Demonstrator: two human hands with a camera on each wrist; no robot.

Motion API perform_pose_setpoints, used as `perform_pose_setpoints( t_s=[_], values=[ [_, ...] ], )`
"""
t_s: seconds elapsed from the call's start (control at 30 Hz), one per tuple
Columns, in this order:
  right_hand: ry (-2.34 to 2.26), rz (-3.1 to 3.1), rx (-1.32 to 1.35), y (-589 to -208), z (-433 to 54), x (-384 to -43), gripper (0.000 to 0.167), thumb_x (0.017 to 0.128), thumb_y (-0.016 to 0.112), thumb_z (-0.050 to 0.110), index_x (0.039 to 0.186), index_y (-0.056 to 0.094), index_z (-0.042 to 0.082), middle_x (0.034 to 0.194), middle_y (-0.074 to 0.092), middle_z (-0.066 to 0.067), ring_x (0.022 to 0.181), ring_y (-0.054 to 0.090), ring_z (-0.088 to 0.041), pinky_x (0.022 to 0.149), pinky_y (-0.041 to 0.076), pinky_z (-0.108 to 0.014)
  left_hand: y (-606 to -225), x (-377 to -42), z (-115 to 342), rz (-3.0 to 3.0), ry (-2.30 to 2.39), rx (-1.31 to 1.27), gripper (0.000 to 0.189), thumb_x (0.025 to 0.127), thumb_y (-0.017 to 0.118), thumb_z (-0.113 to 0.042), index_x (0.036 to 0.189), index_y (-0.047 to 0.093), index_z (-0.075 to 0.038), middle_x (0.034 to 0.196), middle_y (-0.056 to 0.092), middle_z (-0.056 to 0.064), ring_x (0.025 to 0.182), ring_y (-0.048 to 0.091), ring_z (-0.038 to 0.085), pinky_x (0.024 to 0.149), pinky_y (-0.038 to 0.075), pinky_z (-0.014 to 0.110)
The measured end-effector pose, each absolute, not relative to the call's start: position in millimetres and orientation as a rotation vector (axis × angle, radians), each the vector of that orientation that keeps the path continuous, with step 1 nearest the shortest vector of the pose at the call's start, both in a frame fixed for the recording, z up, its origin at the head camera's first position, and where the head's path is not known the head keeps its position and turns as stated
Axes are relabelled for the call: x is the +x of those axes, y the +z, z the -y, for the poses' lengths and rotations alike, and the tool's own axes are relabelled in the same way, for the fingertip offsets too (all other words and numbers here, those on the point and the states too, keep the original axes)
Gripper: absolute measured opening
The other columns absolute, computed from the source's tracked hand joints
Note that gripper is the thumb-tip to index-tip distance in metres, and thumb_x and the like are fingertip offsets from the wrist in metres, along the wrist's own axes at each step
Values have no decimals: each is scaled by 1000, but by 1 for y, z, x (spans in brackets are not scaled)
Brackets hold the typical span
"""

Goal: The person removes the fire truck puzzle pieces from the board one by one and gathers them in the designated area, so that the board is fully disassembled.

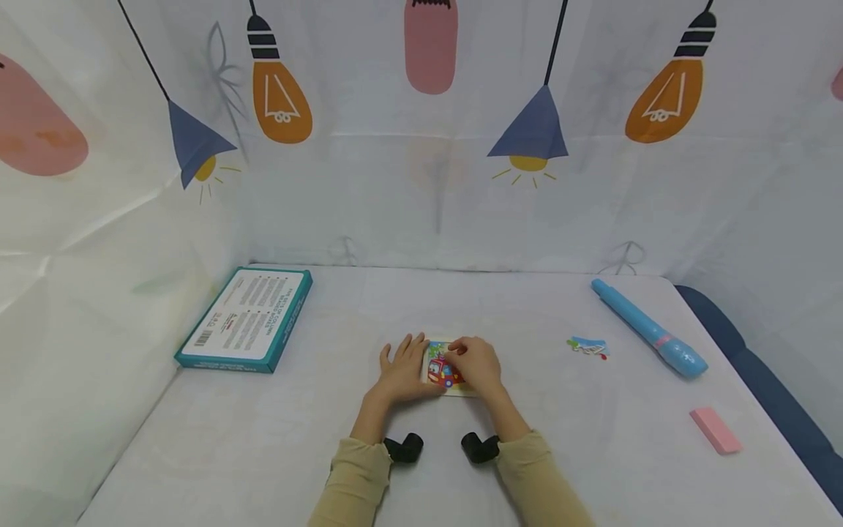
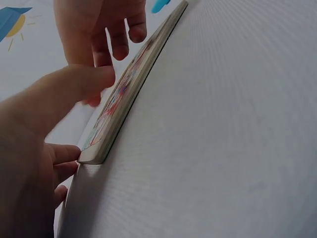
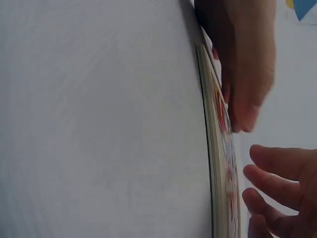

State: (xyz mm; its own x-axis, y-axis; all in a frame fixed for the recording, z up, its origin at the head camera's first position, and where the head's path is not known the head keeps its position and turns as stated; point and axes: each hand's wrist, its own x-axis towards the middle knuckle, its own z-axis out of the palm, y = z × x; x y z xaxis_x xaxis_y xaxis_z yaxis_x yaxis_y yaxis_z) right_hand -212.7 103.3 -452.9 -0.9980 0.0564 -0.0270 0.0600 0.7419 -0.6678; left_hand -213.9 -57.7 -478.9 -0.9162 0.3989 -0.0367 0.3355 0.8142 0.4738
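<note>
A small wooden picture board (image 1: 437, 364) with a red cartoon vehicle on it lies flat on the table, its thick pale edge showing in the left wrist view. My left hand (image 1: 402, 372) rests at its left side, fingers fairly straight and spread, thumb stretched along the near edge. Over the right part of the picture is my right hand (image 1: 479, 364), fingers bent, thumb and forefinger close together at the printed surface. I cannot tell whether a piece is between them. To the right lies a little heap of flat colourful cut-out pieces (image 1: 588, 346).
A teal-edged box (image 1: 244, 319) lies at the back left. On the right are a light-blue capped tube (image 1: 648, 328) and a pink block (image 1: 716, 430). White cloth (image 1: 369, 197) printed with lamps hangs behind the table, and something dark blue (image 1: 764, 373) stands beyond its right edge.
</note>
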Motion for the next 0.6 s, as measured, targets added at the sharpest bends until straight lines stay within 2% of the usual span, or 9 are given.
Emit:
perform_pose_setpoints(
  t_s=[0.2, 0.33, 0.6],
  values=[
    [-945, -3021, 64, -455, -90, -213, 24, 75, 74, 29, 85, 71, 7, 84, 63, -8, 78, 58, -26, 61, 46, -37, -477, -212, 57, -2876, 758, 563, 67, 85, 58, -41, 139, 38, -7, 149, 30, 10, 138, 20, 30, 104, 4, 60],
    [-962, -3028, 92, -455, -84, -214, 25, 71, 76, 28, 82, 67, 7, 85, 62, -9, 81, 58, -28, 63, 46, -39, -476, -212, 56, -2880, 776, 533, 68, 84, 61, -41, 138, 38, -6, 148, 31, 10, 138, 21, 29, 104, 5, 59],
    [-1255, -2932, 118, -457, -82, -218, 16, 75, 72, 17, 83, 61, 8, 75, 63, -3, 67, 57, -17, 59, 42, -30, -477, -214, 56, -2889, 784, 519, 75, 83, 62, -43, 140, 34, -4, 148, 31, 9, 138, 21, 28, 104, 6, 59]
  ],
)
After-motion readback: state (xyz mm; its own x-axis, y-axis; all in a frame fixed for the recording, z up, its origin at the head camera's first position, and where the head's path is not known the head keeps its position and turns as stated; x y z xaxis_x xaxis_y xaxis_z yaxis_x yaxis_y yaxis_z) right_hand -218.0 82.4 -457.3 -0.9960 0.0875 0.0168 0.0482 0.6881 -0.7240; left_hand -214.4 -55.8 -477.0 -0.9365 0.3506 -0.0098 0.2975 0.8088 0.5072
